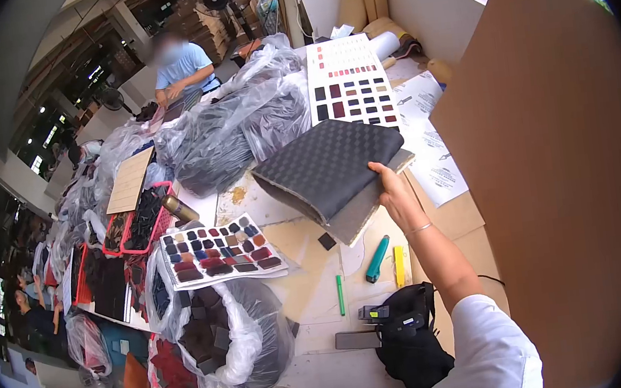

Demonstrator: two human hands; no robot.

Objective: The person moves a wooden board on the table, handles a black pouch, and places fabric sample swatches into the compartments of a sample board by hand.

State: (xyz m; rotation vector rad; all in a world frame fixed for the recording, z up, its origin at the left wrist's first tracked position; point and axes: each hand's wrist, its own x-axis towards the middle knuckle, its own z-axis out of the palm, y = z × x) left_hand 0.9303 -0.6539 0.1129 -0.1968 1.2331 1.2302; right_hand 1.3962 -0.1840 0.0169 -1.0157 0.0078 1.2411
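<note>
- The dark checked sheet [330, 165] is folded over on itself above the far half of the desk [314, 328], its pale underside showing along the near edge; I cannot tell whether its lowest corner touches the desktop.
- Of the person's hands, only the right hand [394, 188] shows: it grasps the sheet by its right edge, thumb on top. The left one is out of sight, so I cannot tell its state.
- As for progress, I judge the sheet to be at the handling stage: gripped and folded, but not spread flat. I see no fresh cut or mark on it.
- The teal cutter [378, 259], yellow strip [400, 266] and green pen [341, 295] lie on the near side, apart from the hand, and a small dark square [327, 241] sits just below the fold.
- The best open room is the bare patch left of the pen, bounded by a swatch sheet [268, 268] and an open plastic bag [270, 344].
- Behind the checked sheet, a tall swatch card [346, 67] crowds its far edge, with bulging bags [219, 135] to the left.
- On the right, printed papers [436, 168] and a big brown board [552, 166] limit sideways movement. The black bag [414, 366] fills the space beside the forearm.
</note>
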